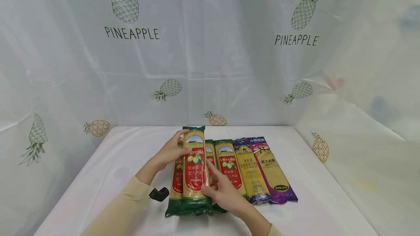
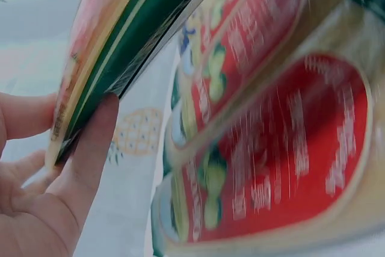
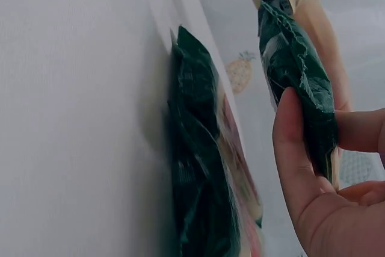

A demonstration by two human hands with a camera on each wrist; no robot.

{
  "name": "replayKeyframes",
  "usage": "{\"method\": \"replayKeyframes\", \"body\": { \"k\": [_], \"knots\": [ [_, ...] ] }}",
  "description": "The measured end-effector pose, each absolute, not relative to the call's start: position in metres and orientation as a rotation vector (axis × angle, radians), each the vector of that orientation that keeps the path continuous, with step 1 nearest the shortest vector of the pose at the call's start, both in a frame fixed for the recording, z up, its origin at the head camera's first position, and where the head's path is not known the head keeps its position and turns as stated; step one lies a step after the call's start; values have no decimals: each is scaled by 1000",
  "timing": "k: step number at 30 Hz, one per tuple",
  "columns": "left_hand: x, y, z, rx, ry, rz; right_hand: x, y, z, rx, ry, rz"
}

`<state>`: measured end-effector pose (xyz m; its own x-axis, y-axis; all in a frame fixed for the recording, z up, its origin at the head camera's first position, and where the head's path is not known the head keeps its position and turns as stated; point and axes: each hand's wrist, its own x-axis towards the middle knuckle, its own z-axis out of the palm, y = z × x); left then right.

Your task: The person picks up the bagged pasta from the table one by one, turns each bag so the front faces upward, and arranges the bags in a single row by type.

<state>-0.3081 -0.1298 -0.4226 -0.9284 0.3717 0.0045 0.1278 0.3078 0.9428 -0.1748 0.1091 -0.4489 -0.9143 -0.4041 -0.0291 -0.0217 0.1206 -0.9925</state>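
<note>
Both hands hold a spaghetti packet (image 1: 194, 170) with green ends and a red label, lifted above similar packets. My left hand (image 1: 168, 153) grips its upper left edge; in the left wrist view, thumb and fingers pinch the packet (image 2: 114, 46) from both faces. My right hand (image 1: 226, 194) pinches the lower right edge, and the right wrist view shows the green end (image 3: 301, 67) between thumb and fingers. Under and beside it lie a left red-label packet (image 1: 176, 183), a partly covered middle one (image 1: 210, 152) and a right one (image 1: 229, 161).
Farther right lie a yellow-and-blue spaghetti packet (image 1: 251, 172) and a purple one (image 1: 273, 168), side by side. The white-covered table (image 1: 311, 199) meets a pineapple-print curtain (image 1: 197, 54) at the back and sides. A black strap-like piece (image 1: 159, 194) is at the left wrist.
</note>
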Motion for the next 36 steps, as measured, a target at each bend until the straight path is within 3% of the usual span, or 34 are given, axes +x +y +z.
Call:
{"method": "replayKeyframes", "body": {
  "k": [20, 36],
  "knots": [
    [-331, -219, -425, 410, 2313, 1515, -200, 17, -459, -470, 2161, -1734],
    [-339, -245, -455, 311, 2287, 1462, -215, -17, -465, -508, 2397, -1432]
  ]
}}
